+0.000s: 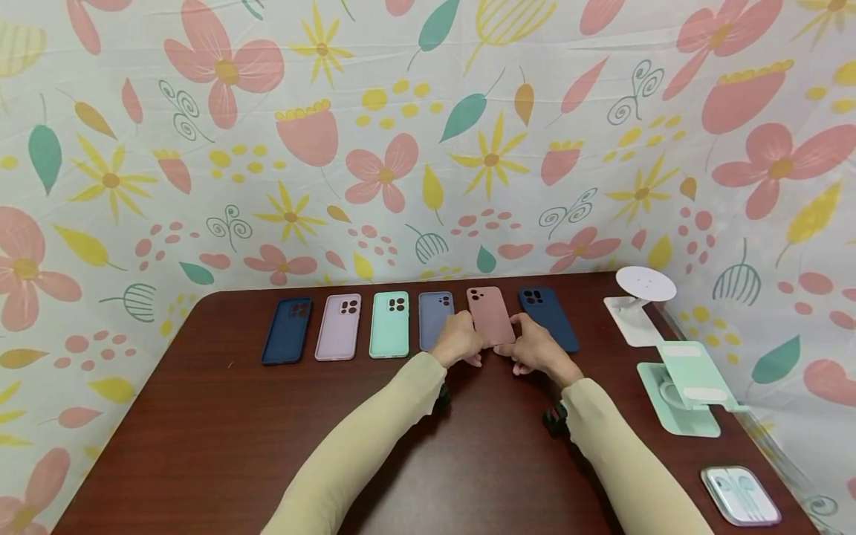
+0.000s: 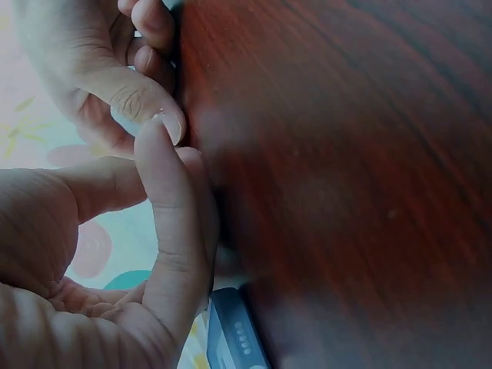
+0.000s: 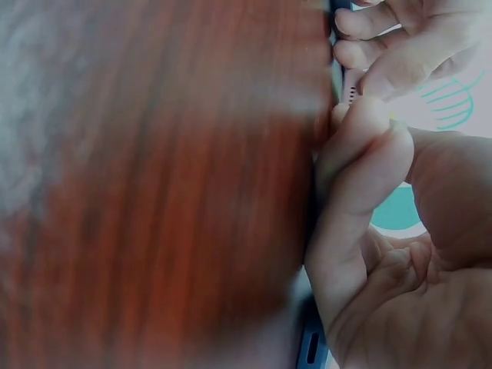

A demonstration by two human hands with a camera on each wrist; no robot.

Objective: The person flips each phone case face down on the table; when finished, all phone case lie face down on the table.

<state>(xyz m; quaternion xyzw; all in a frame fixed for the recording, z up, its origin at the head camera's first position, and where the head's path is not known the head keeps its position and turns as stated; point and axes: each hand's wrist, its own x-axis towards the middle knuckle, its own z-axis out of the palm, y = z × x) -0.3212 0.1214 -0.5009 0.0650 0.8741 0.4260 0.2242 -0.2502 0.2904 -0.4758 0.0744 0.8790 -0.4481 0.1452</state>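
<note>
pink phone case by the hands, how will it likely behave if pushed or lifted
The pink phone case likely slides rather than rolls, since it lies flat on the table. It is probably light, as it looks thin.

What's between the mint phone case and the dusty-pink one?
A blue-grey case, partly covered by the left hand. Seen in the head view.

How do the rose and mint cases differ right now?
The rose case is dusty pink; the mint case is pale green. The left hand and right hand are at the rose case's near end; neither touches the mint case. Both cases have camera cutouts at their far end.
</note>
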